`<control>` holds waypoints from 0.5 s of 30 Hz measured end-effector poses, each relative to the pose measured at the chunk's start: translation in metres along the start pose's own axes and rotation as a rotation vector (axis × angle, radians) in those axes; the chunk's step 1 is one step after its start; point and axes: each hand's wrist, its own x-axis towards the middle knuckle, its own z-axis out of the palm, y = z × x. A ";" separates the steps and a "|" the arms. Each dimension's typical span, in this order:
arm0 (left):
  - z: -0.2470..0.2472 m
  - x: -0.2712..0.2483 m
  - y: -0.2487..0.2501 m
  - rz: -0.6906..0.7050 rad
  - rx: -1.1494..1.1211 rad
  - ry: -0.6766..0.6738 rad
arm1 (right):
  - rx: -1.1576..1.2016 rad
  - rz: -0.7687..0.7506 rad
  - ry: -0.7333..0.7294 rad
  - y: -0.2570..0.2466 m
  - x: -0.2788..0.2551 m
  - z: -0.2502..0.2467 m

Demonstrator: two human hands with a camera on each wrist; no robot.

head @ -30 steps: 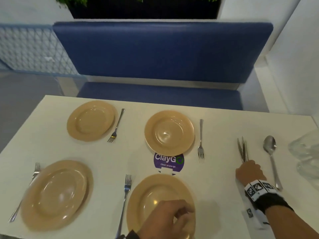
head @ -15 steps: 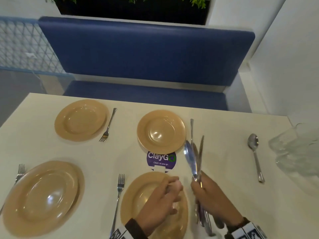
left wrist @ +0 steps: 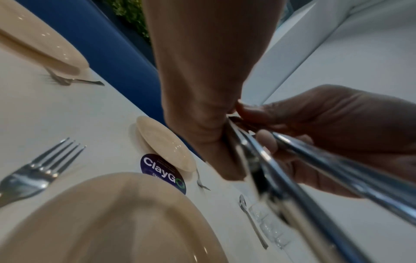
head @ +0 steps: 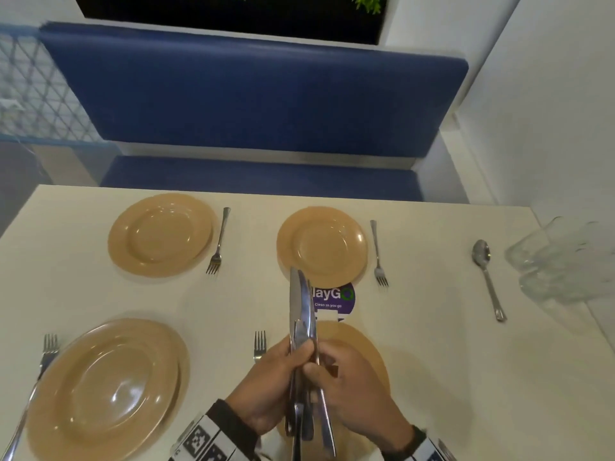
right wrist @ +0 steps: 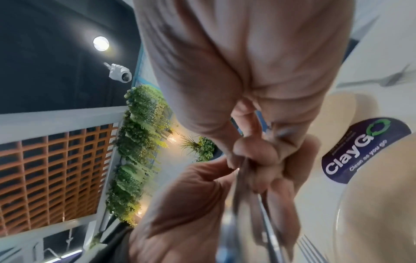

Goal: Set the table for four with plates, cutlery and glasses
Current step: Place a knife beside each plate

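I'm holding the knives (head: 301, 331) bunched over the near plate (head: 362, 347), both my left hand (head: 266, 390) and right hand (head: 352, 390) clamped on them, blades pointing away toward the bench, so each can be drawn off lengthwise.

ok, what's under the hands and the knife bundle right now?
Under both hands and the knives: the near right plate, mostly covered. Its fork shows tines only; the ClayGo sticker is partly hidden.
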 end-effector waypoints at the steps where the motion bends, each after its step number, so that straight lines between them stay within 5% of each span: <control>1: -0.004 -0.002 0.000 0.003 0.023 -0.010 | 0.043 0.015 0.035 -0.001 -0.003 0.003; 8: -0.040 -0.001 -0.001 0.039 0.161 0.059 | 0.314 0.291 0.339 0.020 -0.042 -0.011; 12: -0.050 -0.009 0.003 0.020 0.058 0.114 | 0.104 0.386 0.599 0.085 -0.063 -0.039; 15: -0.050 -0.013 0.003 0.032 -0.025 0.173 | -0.043 0.485 0.590 0.138 -0.069 -0.057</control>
